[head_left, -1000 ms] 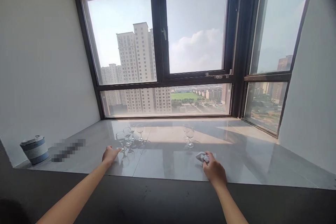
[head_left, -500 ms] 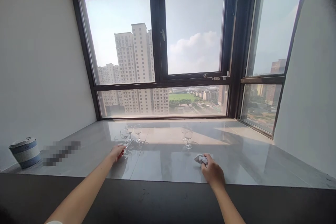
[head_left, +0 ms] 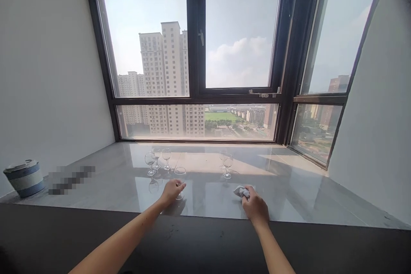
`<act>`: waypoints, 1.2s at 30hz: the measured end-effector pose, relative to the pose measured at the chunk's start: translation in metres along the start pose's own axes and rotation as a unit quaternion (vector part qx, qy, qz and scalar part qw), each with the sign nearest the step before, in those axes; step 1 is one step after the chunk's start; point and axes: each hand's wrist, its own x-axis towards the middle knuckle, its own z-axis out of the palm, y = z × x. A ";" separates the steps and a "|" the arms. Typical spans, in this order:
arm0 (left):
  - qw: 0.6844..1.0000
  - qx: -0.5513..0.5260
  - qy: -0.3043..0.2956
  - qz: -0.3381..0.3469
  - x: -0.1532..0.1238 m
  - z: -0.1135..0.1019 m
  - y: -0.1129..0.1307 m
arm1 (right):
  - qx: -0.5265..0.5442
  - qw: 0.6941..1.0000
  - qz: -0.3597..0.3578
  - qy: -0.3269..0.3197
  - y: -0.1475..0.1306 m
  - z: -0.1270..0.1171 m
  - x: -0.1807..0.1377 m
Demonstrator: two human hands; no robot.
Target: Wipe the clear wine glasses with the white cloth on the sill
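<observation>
- One clear, empty stemmed glass (head_left: pixel 180 172) is upright near the front edge of the counter (head_left: pixel 289 188), just left of the middle. It cannot be told whether its foot touches the surface.
- The left hand (head_left: pixel 171 190) is closed around the stem of this glass.
- One crumpled pale grey cloth (head_left: pixel 238 190) lies near the front edge, right of the middle. The right hand (head_left: pixel 255 207) is clenched on it and presses it to the counter.
- The two hands are well apart.
- Three spare glasses (head_left: pixel 150 159) of the same kind stand upright in a tight group behind the left hand, about halfway to the back edge.
- One lone glass (head_left: pixel 227 162) stands behind the cloth. A second may be overlapped behind it, so the count there is uncertain.
- One round tub (head_left: pixel 24 177) with blue and white bands sits at the front left corner with its lid on. Its contents are hidden.
</observation>
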 end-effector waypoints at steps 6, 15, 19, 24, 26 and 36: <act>0.999 -0.018 -0.003 0.028 -0.007 0.016 0.013 | -0.007 1.000 -0.003 0.008 0.001 0.001 0.000; 0.998 -0.035 0.003 0.047 -0.012 0.021 0.002 | -0.003 1.000 0.000 -0.006 0.000 -0.002 -0.001; 0.998 -0.029 0.024 0.054 -0.015 0.025 0.001 | -0.006 1.000 -0.003 0.003 0.001 -0.001 0.000; 0.997 -0.025 0.030 0.060 -0.017 0.028 -0.002 | -0.005 1.000 -0.002 0.011 0.002 0.001 0.000; 0.997 -0.030 0.024 0.066 -0.017 0.028 -0.004 | -0.003 1.000 -0.003 0.012 0.002 0.002 0.000; 0.996 -0.051 0.019 0.075 -0.020 0.025 -0.001 | -0.003 1.000 -0.008 0.009 0.002 0.002 0.001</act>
